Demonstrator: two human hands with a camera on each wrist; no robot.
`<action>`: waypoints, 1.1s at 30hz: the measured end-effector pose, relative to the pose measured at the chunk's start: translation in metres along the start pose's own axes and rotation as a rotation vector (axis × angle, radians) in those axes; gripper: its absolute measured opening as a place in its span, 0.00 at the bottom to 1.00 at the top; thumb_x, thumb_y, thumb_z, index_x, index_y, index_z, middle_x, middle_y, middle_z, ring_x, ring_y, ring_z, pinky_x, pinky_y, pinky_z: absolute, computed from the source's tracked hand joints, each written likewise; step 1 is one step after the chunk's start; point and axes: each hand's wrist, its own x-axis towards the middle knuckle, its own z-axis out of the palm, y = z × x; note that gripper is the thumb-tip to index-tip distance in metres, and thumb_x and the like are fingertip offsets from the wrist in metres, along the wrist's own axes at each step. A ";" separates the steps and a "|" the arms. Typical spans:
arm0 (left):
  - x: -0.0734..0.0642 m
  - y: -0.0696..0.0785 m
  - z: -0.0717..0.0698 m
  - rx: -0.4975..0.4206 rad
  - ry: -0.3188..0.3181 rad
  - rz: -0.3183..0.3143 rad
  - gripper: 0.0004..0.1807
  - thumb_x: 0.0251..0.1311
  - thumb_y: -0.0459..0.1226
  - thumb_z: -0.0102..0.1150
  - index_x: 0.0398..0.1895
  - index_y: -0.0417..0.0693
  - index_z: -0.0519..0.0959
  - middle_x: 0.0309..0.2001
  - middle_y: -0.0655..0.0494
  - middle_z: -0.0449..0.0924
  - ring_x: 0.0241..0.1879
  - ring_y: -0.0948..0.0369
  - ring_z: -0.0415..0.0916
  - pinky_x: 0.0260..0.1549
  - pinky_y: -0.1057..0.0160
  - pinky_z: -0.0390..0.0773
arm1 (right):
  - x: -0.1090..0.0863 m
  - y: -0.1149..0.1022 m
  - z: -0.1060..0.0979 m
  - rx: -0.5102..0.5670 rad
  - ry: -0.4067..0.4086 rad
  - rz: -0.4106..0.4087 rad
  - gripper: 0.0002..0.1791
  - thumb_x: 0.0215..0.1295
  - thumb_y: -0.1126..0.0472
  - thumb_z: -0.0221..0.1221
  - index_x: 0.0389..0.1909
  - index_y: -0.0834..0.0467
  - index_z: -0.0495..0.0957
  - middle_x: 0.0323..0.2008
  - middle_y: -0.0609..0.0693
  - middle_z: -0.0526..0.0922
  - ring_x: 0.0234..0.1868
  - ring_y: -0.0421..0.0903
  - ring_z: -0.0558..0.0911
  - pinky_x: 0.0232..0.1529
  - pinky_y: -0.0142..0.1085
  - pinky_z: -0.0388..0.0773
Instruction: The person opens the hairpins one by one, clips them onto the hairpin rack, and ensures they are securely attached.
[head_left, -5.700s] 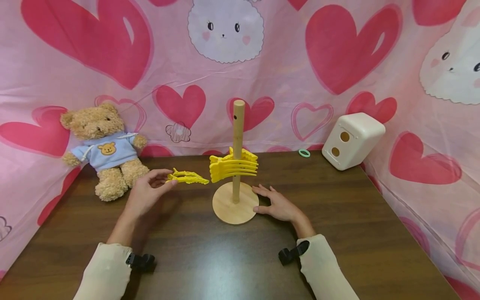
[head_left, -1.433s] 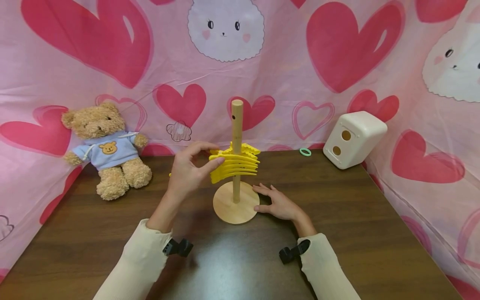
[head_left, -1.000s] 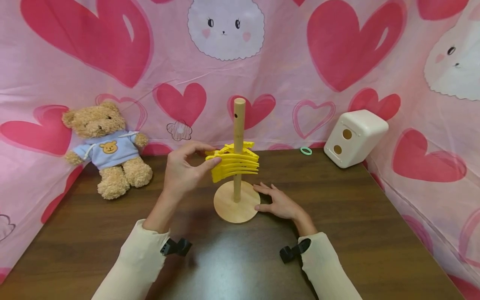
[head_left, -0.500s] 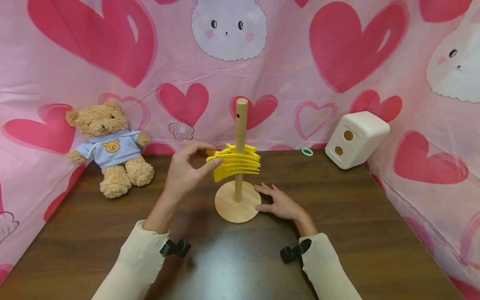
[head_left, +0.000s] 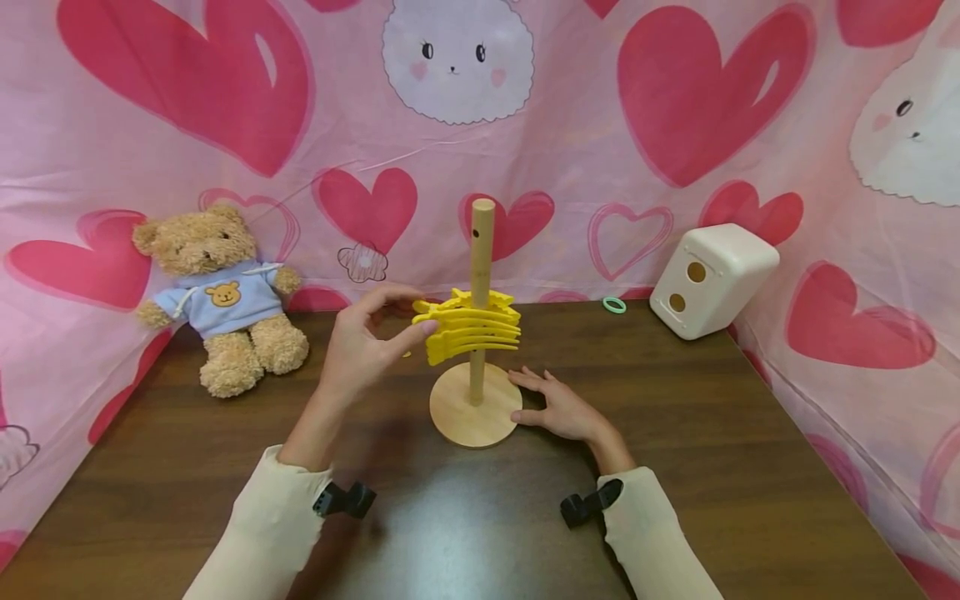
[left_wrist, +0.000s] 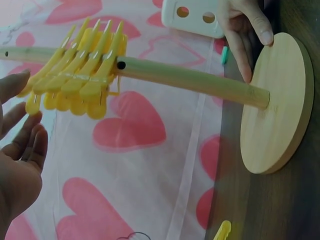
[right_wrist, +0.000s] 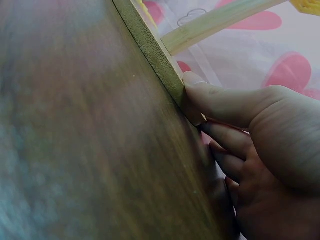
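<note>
Yellow hair clips (left_wrist: 77, 75), several of them stacked one above another, are clamped across the upright post (head_left: 483, 242) of a wooden stand. At the handle ends of the topmost clip, my left hand (head_left: 356, 346) pinches between thumb and fingers; in the left wrist view its fingertips (left_wrist: 36, 120) meet the handles. My right hand (head_left: 562, 408) holds the round wooden base (head_left: 465, 425) at its right rim. The right wrist view shows that thumb (right_wrist: 196, 82) on the rim, with the other fingers alongside the edge.
Another yellow clip (left_wrist: 223, 230) lies on the table, mostly hidden behind my left hand in the head view. A teddy bear (head_left: 225, 300) in a blue top sits at left. A green ring (head_left: 613, 305) and a white holder with two holes (head_left: 712, 279) stand at back right.
My left hand has carried a clip from the left onto the post, above the other clips. In the last half second it has drawn slightly left. The right hand stays on the base.
</note>
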 end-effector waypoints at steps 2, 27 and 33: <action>-0.001 -0.001 -0.003 -0.009 0.001 -0.014 0.19 0.56 0.30 0.74 0.51 0.41 0.83 0.48 0.51 0.83 0.46 0.56 0.78 0.46 0.66 0.80 | 0.000 0.000 0.000 -0.001 0.001 0.000 0.39 0.66 0.54 0.68 0.74 0.60 0.65 0.74 0.59 0.64 0.79 0.58 0.49 0.75 0.60 0.37; -0.013 -0.038 -0.048 0.088 0.079 -0.170 0.18 0.65 0.37 0.67 0.55 0.38 0.80 0.48 0.56 0.83 0.47 0.61 0.78 0.49 0.68 0.77 | -0.002 -0.002 0.001 0.008 -0.003 0.019 0.39 0.66 0.54 0.68 0.75 0.59 0.65 0.75 0.59 0.62 0.79 0.61 0.45 0.74 0.62 0.37; -0.013 -0.061 -0.060 0.149 0.068 -0.257 0.21 0.67 0.43 0.66 0.58 0.40 0.80 0.51 0.48 0.82 0.47 0.64 0.77 0.47 0.72 0.76 | -0.001 -0.002 0.000 0.011 -0.001 0.018 0.39 0.66 0.54 0.68 0.75 0.59 0.65 0.75 0.59 0.62 0.79 0.60 0.46 0.74 0.61 0.37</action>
